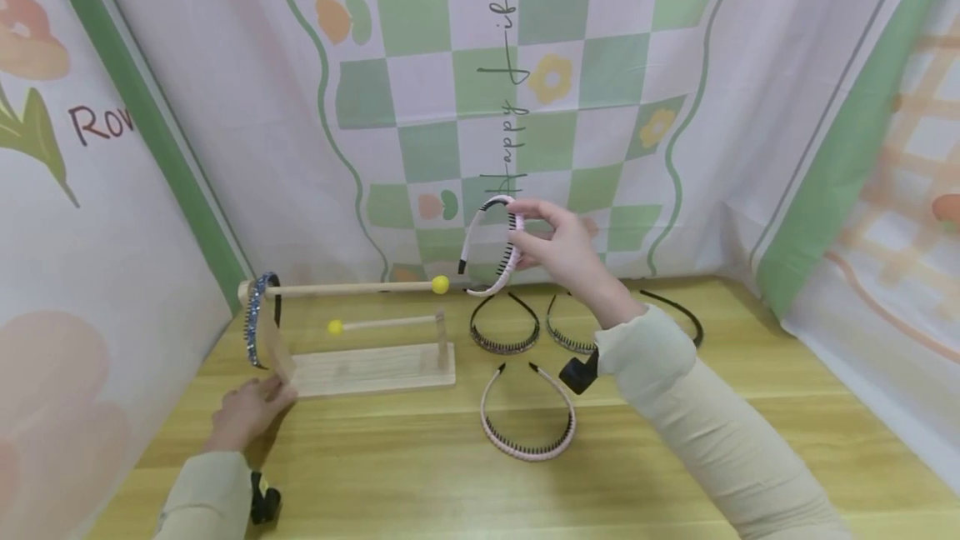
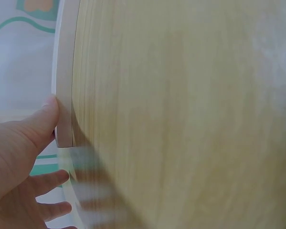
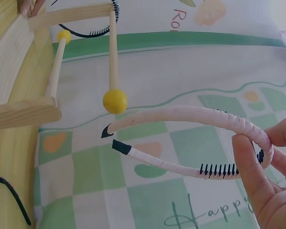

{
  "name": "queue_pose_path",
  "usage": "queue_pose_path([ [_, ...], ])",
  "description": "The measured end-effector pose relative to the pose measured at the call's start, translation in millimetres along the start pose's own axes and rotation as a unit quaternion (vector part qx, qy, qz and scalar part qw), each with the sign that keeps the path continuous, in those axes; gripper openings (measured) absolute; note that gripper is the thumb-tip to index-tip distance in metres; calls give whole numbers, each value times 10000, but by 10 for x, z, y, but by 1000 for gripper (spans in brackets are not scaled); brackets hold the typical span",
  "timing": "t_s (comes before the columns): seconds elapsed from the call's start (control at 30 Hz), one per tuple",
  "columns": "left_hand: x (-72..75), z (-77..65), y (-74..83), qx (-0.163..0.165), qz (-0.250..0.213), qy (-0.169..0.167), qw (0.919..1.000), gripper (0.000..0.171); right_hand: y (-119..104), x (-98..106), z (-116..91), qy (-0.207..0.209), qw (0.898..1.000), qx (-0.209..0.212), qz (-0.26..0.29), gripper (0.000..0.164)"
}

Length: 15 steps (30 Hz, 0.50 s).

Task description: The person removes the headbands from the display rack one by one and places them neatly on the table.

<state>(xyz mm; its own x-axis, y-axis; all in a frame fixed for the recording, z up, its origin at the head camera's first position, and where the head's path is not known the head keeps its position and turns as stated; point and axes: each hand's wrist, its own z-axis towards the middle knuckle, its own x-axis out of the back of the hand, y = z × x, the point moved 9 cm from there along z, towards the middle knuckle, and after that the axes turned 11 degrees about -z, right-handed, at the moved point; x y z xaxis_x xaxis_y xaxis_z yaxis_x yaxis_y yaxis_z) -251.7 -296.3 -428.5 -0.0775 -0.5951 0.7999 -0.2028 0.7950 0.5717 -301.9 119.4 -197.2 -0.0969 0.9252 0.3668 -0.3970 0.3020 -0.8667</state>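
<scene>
My right hand (image 1: 558, 248) pinches a pale pink, fabric-wrapped headband (image 3: 181, 114) with black comb teeth, between thumb and fingers. It is raised above the table, its two black-tipped ends near the yellow ball (image 3: 115, 101) of the stand's upper rod (image 1: 360, 288). My left hand (image 1: 251, 411) holds the left end of the wooden stand (image 1: 375, 369); in the left wrist view the thumb lies against the base edge and the other visible fingers spread apart. A glittery blue headband (image 1: 255, 323) hangs on the upper rod, close to the upright.
A pink headband (image 1: 531, 454) lies at the front of the wooden table (image 1: 390, 473). Behind it are a dark beaded headband (image 1: 504, 348), a greenish one (image 1: 570, 344) and a black one (image 1: 686, 315), partly behind my right arm. A lower rod with a yellow ball (image 1: 335, 327) points left.
</scene>
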Motion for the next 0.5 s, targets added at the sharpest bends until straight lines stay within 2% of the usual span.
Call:
queue_pose_path([
  [0.17,1,-5,13,-5,-10,5,10000,75,63,149,-103,66,9999,-7,-109,39],
  [0.5,-3,7,-1,27,40,-35,10000,77,239,417,-349,215,9980,-319,-510,41],
])
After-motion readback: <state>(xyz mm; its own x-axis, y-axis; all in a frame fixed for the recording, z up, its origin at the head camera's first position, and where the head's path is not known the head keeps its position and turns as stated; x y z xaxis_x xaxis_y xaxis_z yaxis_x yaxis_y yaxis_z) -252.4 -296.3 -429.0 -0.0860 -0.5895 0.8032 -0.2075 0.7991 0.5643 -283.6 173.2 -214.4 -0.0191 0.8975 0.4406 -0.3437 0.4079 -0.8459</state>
